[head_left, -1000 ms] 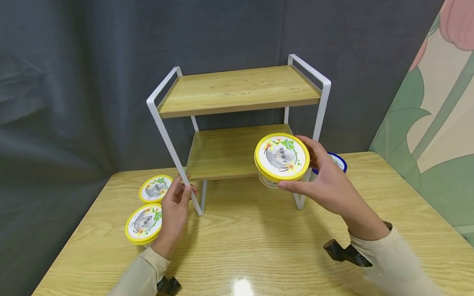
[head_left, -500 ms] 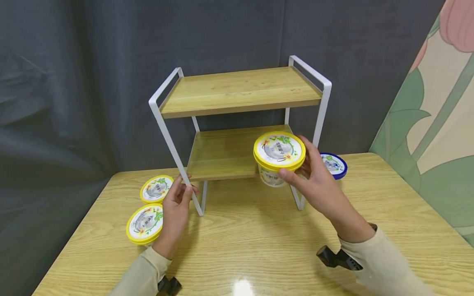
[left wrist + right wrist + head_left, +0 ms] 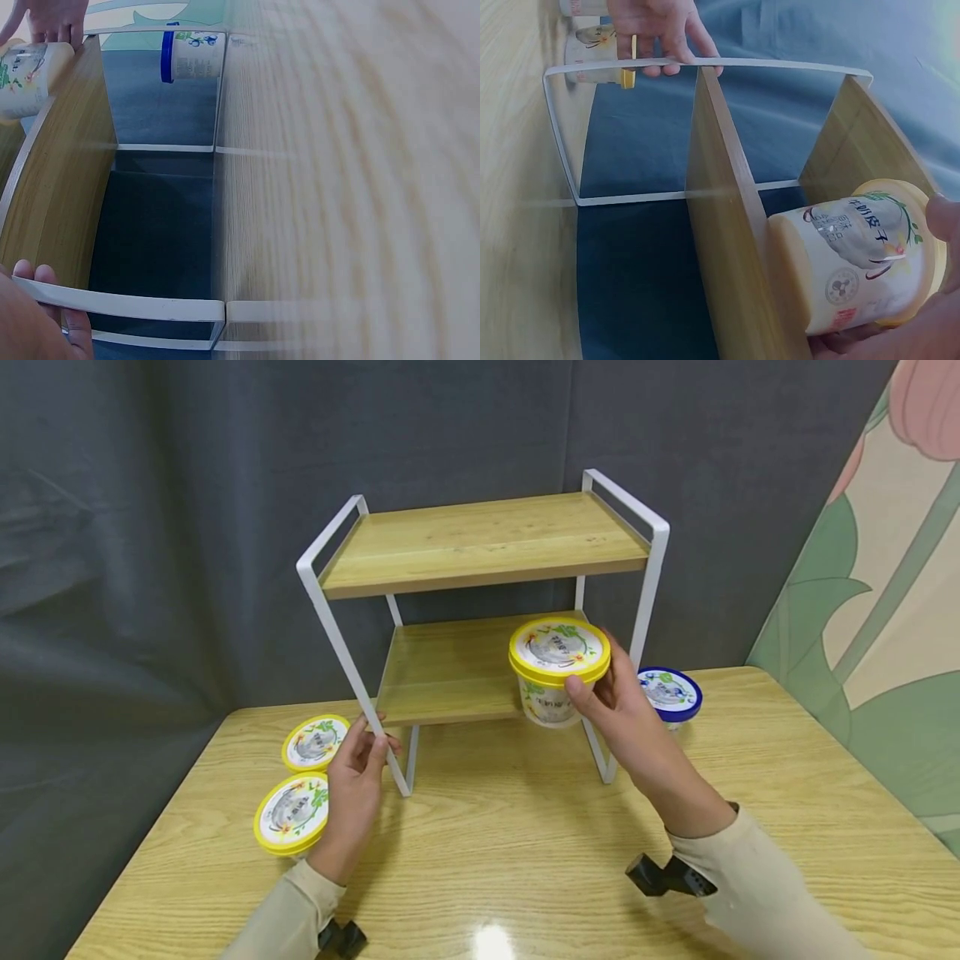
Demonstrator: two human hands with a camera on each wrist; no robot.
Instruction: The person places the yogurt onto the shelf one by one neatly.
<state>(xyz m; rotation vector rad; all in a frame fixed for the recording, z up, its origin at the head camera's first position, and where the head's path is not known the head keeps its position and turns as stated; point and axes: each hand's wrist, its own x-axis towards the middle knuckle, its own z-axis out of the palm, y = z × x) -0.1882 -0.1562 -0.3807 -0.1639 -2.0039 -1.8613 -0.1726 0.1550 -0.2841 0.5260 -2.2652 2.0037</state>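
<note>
My right hand point(image 3: 637, 735) grips a yellow-lidded tub point(image 3: 558, 652) by its side, thumb at the lid rim. The tub is upright in front of the right part of the rack's lower shelf point(image 3: 450, 668); in the right wrist view its base point(image 3: 791, 274) is close to that shelf's front edge, and I cannot tell if they touch. My left hand point(image 3: 356, 797) holds the white left front leg point(image 3: 345, 652) of the two-tier rack at lower-shelf height, fingers curled round it, as the left wrist view of the hand point(image 3: 34, 322) also shows.
Two more yellow-lidded tubs, one behind point(image 3: 313, 743) and one nearer point(image 3: 291, 814), stand left of the rack, beside my left hand. A blue-lidded tub point(image 3: 670, 695) stands right of the rack. Above is the wooden top shelf point(image 3: 487, 539); a dark curtain point(image 3: 465, 427) hangs behind.
My right hand has moved the tub a little left and up, tilting its lid back toward level, so more of the tub's side and the blue-lidded tub show. The left hand stays on the leg.
</note>
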